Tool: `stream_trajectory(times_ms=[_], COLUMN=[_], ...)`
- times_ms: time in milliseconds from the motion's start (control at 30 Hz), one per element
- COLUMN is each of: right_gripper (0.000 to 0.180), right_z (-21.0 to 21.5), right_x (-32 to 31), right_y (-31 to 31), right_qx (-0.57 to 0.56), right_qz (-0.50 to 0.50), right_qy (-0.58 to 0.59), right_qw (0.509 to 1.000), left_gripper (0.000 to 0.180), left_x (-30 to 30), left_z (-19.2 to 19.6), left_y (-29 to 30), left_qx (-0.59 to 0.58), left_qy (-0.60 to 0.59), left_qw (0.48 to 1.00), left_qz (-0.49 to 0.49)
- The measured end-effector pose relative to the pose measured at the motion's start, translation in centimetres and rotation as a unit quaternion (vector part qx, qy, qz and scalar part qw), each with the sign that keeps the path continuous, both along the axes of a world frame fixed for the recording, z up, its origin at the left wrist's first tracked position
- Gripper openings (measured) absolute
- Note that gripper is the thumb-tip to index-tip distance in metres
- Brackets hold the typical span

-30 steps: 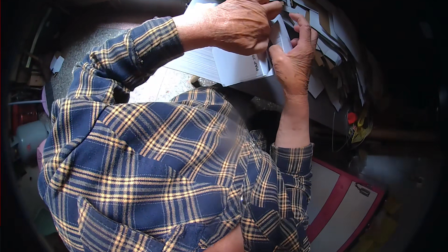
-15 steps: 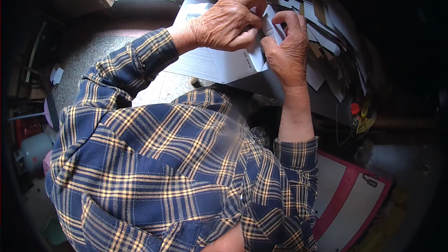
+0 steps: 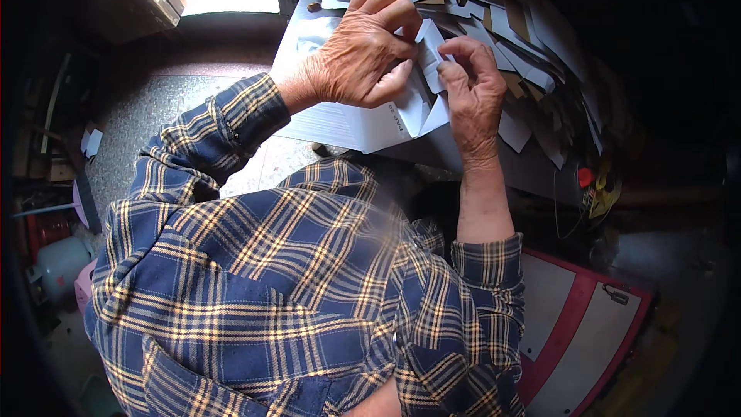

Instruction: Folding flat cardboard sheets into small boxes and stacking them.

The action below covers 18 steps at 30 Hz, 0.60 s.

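In the head view, the left hand (image 3: 363,58) and the right hand (image 3: 472,89) both pinch a folded white paper piece (image 3: 427,58) with closed fingers, above the stacked white sheets (image 3: 347,120) at the worktop's (image 3: 532,166) near edge.

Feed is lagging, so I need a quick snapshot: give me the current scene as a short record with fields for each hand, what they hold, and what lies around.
left hand: fingers curled, pinching a small white folded card piece
right hand: fingertips on the same piece, from the other side
under hands: stack of white flat sheets
beyond hands: overlapping row of white and brown card pieces
lower right: red-framed panel
clothing: blue plaid shirt
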State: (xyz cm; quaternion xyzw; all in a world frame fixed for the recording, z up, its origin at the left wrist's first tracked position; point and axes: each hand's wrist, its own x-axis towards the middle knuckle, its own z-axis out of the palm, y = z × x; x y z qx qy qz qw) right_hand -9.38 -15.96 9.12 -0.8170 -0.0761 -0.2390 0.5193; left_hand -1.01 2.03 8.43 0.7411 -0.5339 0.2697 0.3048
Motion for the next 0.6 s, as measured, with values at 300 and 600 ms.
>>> stream_trajectory(times_ms=[300,600], right_gripper=[0.014,0.025], right_z=[2.0,0.7], right_x=[1.8,1.8], right_y=[-0.5,-0.4], right_qx=[-0.079,-0.111], right_qz=[-0.001,0.007], right_qy=[-0.057,-0.06], right_qw=[0.995,0.992], left_gripper=[0.03,0.033], left_x=[-0.6,-0.6], left_z=[0.0,0.3], left_y=[-0.2,0.7], left_qx=[-0.009,0.095], left_qy=[-0.039,-0.036], left_qw=[0.999,0.995], left_qz=[0.028,0.024])
